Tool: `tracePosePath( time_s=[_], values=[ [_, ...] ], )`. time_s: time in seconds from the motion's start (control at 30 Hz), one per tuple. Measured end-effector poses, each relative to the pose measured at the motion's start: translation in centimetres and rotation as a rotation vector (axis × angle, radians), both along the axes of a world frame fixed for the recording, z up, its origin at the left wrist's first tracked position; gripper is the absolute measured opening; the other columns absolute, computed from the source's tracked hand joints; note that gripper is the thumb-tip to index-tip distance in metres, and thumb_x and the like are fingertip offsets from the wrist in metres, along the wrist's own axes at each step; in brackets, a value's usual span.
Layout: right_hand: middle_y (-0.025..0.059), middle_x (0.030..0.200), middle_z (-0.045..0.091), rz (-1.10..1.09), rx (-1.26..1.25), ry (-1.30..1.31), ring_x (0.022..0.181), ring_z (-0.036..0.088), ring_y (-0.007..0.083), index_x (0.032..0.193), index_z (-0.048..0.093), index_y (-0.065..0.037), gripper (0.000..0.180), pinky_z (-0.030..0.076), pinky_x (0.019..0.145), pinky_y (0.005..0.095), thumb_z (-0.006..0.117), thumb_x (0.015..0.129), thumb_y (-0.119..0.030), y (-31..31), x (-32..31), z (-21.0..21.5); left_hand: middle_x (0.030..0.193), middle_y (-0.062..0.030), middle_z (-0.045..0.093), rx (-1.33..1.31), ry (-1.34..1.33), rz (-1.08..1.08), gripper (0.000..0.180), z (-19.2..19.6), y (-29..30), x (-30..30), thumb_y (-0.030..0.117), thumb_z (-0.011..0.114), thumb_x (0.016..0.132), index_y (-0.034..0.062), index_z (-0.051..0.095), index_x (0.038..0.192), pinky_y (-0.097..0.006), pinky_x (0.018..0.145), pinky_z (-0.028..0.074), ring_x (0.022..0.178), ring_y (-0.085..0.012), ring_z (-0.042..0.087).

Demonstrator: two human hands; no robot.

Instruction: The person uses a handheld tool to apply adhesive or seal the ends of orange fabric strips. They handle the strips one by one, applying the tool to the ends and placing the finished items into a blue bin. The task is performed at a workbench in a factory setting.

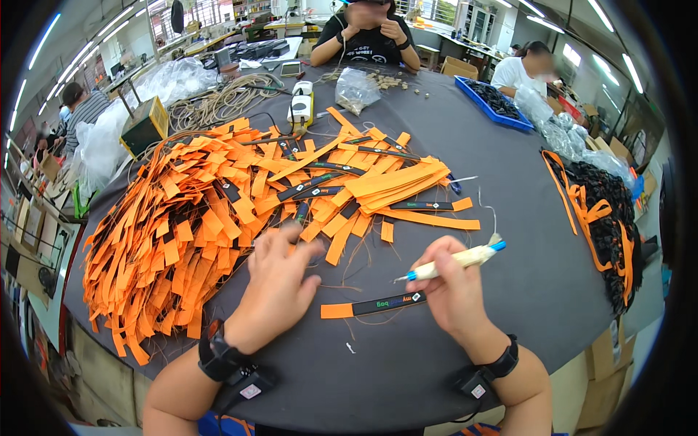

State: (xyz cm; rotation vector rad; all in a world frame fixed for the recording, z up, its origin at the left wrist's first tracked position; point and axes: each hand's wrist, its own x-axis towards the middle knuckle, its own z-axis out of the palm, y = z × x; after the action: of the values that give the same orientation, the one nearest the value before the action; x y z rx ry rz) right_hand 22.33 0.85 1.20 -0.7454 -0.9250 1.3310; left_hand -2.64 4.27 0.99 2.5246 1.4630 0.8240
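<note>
My right hand (454, 287) is closed around a corded pen-shaped tool (458, 262) with a pale wrapped handle, blue ends and a thin metal tip pointing left. Below the tip lies a single orange strap with a black label (389, 303), loose threads trailing from it. Its right end reaches under my right hand. My left hand (280, 272) hovers with fingers apart and slightly blurred at the near edge of the large heap of orange straps (182, 218); I see nothing held in it. A flat stack of orange straps (400, 183) rests on top of the labelled ones.
Behind the heap stand a white-and-yellow device (301, 105), a yellow box (145, 127), coiled cord (218, 105) and a plastic bag (356, 91). A blue tray (509, 116) and a pile of black-and-orange straps (600, 225) lie right. A person (363, 36) sits opposite.
</note>
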Motion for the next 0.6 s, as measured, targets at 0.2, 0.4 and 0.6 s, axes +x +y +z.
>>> tracePosePath(
  time_s=[0.2, 0.4, 0.6],
  values=[
    [0.0074, 0.067, 0.058, -0.122, 0.086, 0.056, 0.064, 0.060, 0.0160, 0.088, 0.054, -0.003, 0.020, 0.052, 0.064, 0.0302, 0.053, 0.097, -0.021, 0.9, 2.6, 2.0, 0.094, -0.0081, 0.054, -0.274, -0.007, -0.306, 0.026, 0.2, -2.6, 1.6, 0.013, 0.073, 0.078, 0.0065, 0.061, 0.100, -0.039, 0.084, 0.040, 0.095, -0.0277, 0.049],
    [0.0058, 0.064, 0.057, -0.155, 0.050, 0.079, 0.060, 0.058, 0.0155, 0.088, 0.055, -0.004, 0.018, 0.049, 0.062, 0.0293, 0.054, 0.096, -0.020, 1.1, 3.6, 1.9, 0.091, -0.0081, 0.055, -0.350, -0.027, -0.316, 0.021, -0.9, -1.9, 2.1, 0.014, 0.073, 0.079, 0.0073, 0.057, 0.092, -0.037, 0.083, 0.039, 0.092, -0.0271, 0.051],
    [0.0046, 0.064, 0.056, -0.169, 0.034, 0.096, 0.059, 0.057, 0.0141, 0.087, 0.056, -0.006, 0.016, 0.048, 0.060, 0.0285, 0.056, 0.095, -0.020, 1.5, 5.1, 2.1, 0.084, -0.0073, 0.057, -0.377, -0.057, -0.289, 0.020, -0.1, -2.4, 2.9, 0.010, 0.072, 0.079, 0.0063, 0.058, 0.092, -0.036, 0.077, 0.039, 0.082, -0.0264, 0.052]
  ],
)
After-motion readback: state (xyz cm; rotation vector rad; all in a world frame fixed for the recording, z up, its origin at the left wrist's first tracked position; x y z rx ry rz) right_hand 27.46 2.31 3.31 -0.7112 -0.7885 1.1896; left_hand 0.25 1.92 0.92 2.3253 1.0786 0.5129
